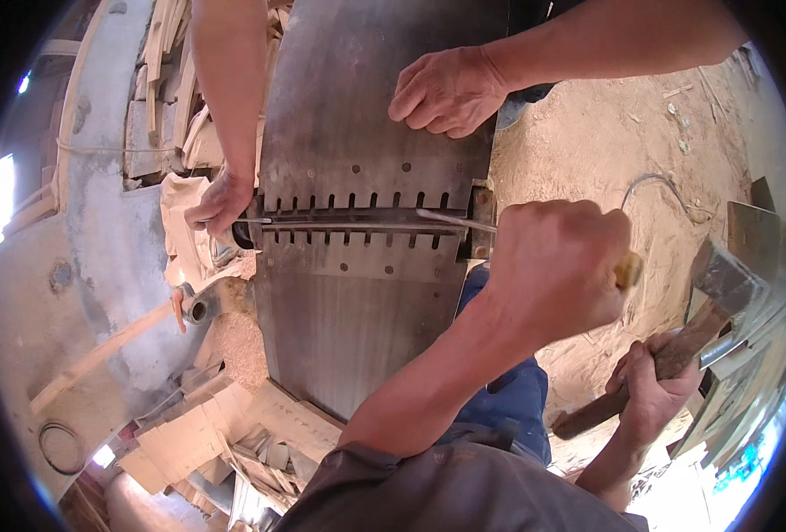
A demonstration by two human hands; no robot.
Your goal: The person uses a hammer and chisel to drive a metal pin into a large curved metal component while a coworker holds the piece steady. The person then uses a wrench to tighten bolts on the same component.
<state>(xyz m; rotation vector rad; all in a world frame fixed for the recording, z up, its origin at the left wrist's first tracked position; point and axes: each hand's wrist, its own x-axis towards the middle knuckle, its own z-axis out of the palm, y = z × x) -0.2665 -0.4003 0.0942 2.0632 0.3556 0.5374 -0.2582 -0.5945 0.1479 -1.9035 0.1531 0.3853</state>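
My left hand point(557, 266) is closed round a screwdriver with a yellow handle end point(627, 269). Its metal shaft point(455, 219) reaches left into the gap between the two slotted steel plates of a jointer table point(357, 310). Lower right, my right hand point(654, 386) grips the wooden handle of a hammer point(690, 341), whose metal head points up and away. Across the table, another person's hand point(220, 202) holds a thin metal tool point(260, 220) at the left end of the same gap. That person's other hand point(451, 91) rests in a loose fist on the far plate.
Sawdust covers the ground point(588, 160) on the right. Wood offcuts point(189, 434) are heaped at lower left, with more strips point(167, 62) at upper left. A pale bag point(185, 222) sits beside the table's left edge. Boards point(752, 372) lean at far right.
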